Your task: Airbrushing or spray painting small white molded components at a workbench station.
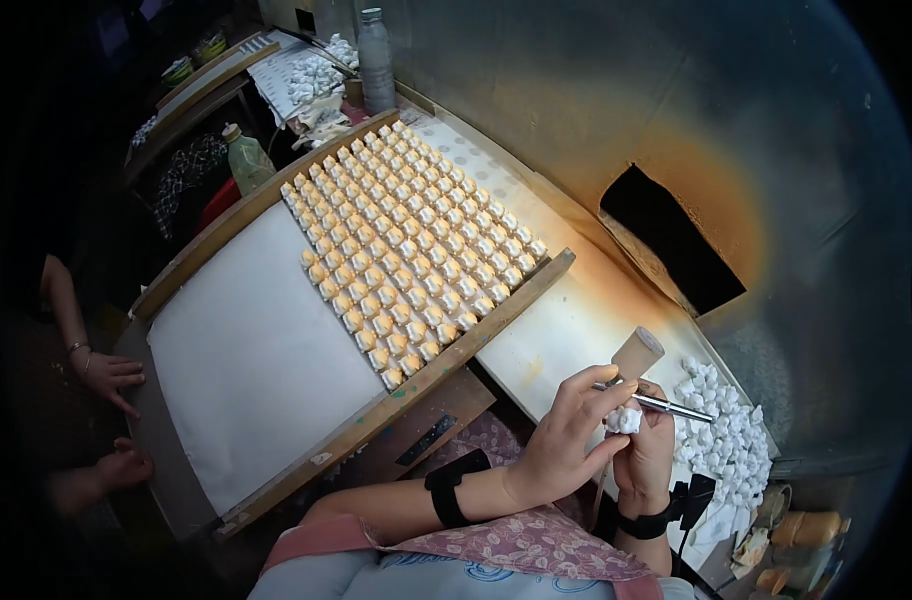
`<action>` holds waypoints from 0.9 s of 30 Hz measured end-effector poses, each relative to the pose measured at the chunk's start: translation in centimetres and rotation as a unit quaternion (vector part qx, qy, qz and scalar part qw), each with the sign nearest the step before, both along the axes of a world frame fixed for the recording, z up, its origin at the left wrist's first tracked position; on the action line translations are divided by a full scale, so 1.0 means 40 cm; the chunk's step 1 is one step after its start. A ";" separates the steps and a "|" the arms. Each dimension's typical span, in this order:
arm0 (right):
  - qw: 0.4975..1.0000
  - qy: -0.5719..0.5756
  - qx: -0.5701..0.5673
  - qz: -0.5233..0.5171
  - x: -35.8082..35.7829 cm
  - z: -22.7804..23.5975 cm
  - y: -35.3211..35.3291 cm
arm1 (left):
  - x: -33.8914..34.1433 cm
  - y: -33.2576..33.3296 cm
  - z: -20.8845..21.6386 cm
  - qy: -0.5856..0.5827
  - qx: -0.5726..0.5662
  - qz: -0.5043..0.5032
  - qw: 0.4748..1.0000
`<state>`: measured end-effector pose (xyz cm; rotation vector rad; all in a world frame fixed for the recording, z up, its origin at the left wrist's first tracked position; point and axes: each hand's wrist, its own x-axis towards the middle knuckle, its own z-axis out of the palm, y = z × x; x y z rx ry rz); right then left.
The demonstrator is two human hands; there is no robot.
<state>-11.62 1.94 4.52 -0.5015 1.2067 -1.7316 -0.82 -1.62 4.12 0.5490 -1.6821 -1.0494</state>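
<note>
at the lower right, the left hand (566, 440) pinches a thin metal tool (666, 405) against a small white piece (623, 419), which the right hand (644, 455) grips from below. just beside them stands a wooden handle (636, 353). a heap of white pieces (721, 430) lies near on the right; a wooden tray (396, 400) with rows of small figures (411, 250) lies to the left. another person's hands (116, 375) rest at the far left.

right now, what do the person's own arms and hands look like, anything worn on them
Both forearms are bare, with no gloves or rings to be seen. The left hand has a broad black band around its wrist. The right hand has a like black wrist strap with a small black block fixed to it. Pink sleeve edges show near the elbows.
</note>
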 end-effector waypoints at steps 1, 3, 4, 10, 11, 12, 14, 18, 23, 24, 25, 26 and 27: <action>1.000 0.003 -0.007 0.010 -0.004 0.006 0.008 | 0.008 0.000 -0.002 0.003 -0.007 0.010 1.000; 0.998 0.069 -0.004 0.009 -0.003 0.016 0.034 | 0.037 0.010 -0.019 -0.067 0.002 -0.019 0.998; 0.995 0.101 0.000 -0.001 -0.006 0.009 0.050 | 0.047 0.020 -0.024 -0.087 0.020 -0.013 0.996; 0.990 0.126 0.049 0.041 -0.019 -0.037 0.116 | 0.065 0.073 -0.062 -0.141 0.062 -0.091 0.984; 0.990 0.120 0.053 0.048 -0.020 -0.044 0.122 | 0.063 0.080 -0.067 -0.142 0.085 -0.100 0.981; 0.991 0.117 0.051 0.050 -0.022 -0.044 0.125 | 0.060 0.084 -0.067 -0.145 0.085 -0.098 0.981; 0.992 0.111 0.030 0.060 -0.022 -0.046 0.134 | 0.054 0.091 -0.066 -0.137 0.090 -0.098 0.982; 0.992 0.110 0.027 0.059 -0.018 -0.068 0.141 | 0.056 0.094 -0.065 -0.134 0.100 -0.101 0.981; 0.996 0.080 0.027 0.022 -0.004 -0.093 0.148 | 0.058 0.100 -0.078 -0.134 0.177 -0.136 0.966; 0.997 0.076 0.026 0.024 -0.001 -0.099 0.150 | 0.059 0.103 -0.086 -0.134 0.177 -0.136 0.966; 0.995 0.092 0.025 0.013 0.000 -0.104 0.151 | 0.057 0.108 -0.091 -0.138 0.176 -0.134 0.966; 0.994 0.107 0.023 0.001 0.005 -0.109 0.150 | 0.057 0.110 -0.097 -0.121 0.210 -0.138 0.960; 0.995 0.103 0.019 0.001 0.004 -0.116 0.152 | 0.059 0.112 -0.102 -0.103 0.243 -0.142 0.954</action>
